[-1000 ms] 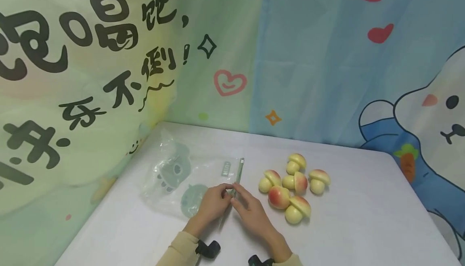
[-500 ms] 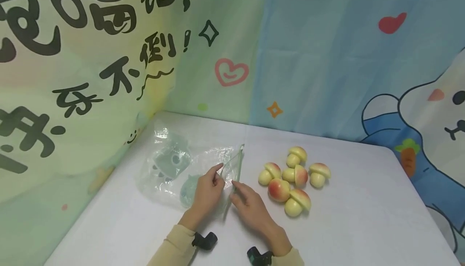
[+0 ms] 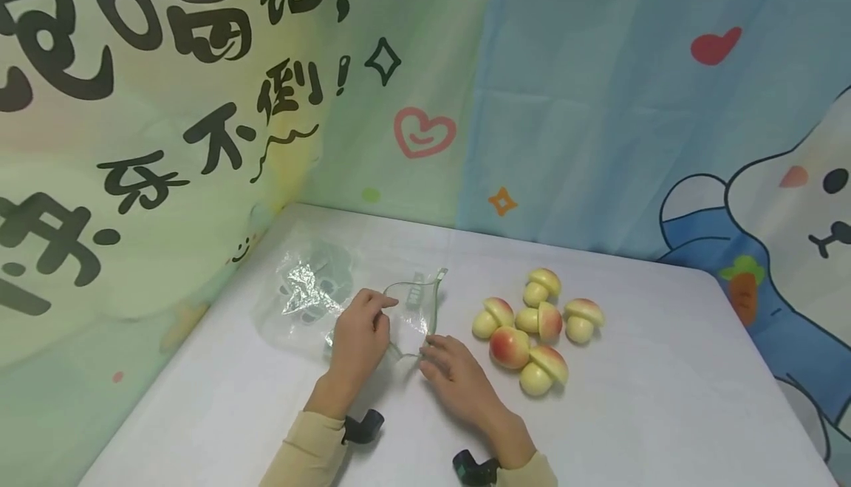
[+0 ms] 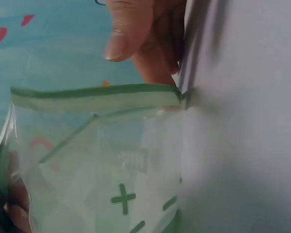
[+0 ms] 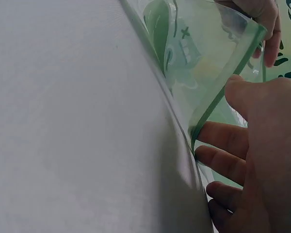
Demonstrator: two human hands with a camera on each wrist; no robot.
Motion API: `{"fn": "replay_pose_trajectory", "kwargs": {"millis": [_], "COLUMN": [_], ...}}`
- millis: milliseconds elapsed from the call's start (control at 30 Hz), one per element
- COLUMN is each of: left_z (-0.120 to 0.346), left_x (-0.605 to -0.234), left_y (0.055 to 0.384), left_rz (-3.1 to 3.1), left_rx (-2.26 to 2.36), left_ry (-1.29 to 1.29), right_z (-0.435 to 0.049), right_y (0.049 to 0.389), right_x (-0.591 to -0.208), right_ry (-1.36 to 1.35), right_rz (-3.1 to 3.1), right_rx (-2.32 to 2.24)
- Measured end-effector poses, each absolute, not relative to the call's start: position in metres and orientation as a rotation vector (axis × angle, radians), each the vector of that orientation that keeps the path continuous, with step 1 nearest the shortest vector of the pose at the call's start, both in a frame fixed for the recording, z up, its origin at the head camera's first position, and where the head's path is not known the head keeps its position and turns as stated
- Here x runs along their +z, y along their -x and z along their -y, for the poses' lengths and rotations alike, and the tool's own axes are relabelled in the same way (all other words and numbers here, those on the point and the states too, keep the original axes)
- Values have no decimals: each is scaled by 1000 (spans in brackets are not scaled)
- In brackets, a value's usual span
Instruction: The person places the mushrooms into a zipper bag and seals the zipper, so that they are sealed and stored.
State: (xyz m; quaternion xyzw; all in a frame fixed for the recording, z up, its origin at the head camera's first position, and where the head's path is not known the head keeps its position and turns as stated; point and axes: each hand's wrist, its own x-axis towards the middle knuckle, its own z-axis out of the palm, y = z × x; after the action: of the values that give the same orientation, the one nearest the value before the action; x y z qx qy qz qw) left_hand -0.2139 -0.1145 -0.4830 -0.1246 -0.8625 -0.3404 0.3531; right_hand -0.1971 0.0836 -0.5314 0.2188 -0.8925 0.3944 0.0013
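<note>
A clear zip bag (image 3: 306,287) with green prints lies on the table, its green-edged mouth spread apart toward the right. My left hand (image 3: 359,335) holds one side of the mouth, pulled leftward. My right hand (image 3: 460,382) pinches the opposite edge near its front end; in the right wrist view the thumb and fingers (image 5: 222,138) lie on either side of the green strip (image 5: 228,85). Several yellow-and-red toy mushrooms (image 3: 510,346) sit in a cluster just right of my right hand. In the left wrist view, only part of my left hand (image 4: 18,204) shows at the left edge.
A white cloth covers the table (image 3: 638,413). Printed curtains (image 3: 572,140) hang along its back and left sides. Dark wrist cameras (image 3: 364,426) are strapped to both wrists.
My left hand has moved left, drawing one side of the bag's mouth away from the other. My right hand has stayed nearly in place at its edge. The mushrooms have not moved.
</note>
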Motion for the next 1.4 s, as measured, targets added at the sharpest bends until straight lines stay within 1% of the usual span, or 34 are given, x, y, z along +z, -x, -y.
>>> {"fn": "replay_pose_trajectory", "kwargs": {"millis": [200,333,433,533,767,900,1033,1167,1300,1400], "left_z": [113,114,116,120,122,119,115,110,106,104], "left_x": [-478,-479,-479,-480,-478,-483,-488,-492,-497,-498], "left_y": [211,212,214,216,216,217,219,220,220,220], "left_rz": [2273,2159,2071,2065,2321,2362,2208,2103,2124,2121], "left_rx": [-953,-1100,-1164,-1181,-1422,-1500,-1624,-1763,-1785,-1812], "left_ry": [186,203,221,187,-48,-133,-132,-68,2,4], "right_z": [-87,-89,-90,-91,-92,-93,-95,-97,-98,-98], "right_y": [198,199,199,200,199,198,200,202,201,201], "right_x": [-531,-530,-529,-529,-529,-530,-531,-532,-532,-529], "right_ry": [-668,-640,-662,-699,-767,-769,-700,-628,-622,-593], "right_rz": [2801,2802,2799,2791,2772,2767,2796,2794,2768,2756], "right_rx": [1148,1109,1103,1102,1061,1042,988,957,1017,1113]}}
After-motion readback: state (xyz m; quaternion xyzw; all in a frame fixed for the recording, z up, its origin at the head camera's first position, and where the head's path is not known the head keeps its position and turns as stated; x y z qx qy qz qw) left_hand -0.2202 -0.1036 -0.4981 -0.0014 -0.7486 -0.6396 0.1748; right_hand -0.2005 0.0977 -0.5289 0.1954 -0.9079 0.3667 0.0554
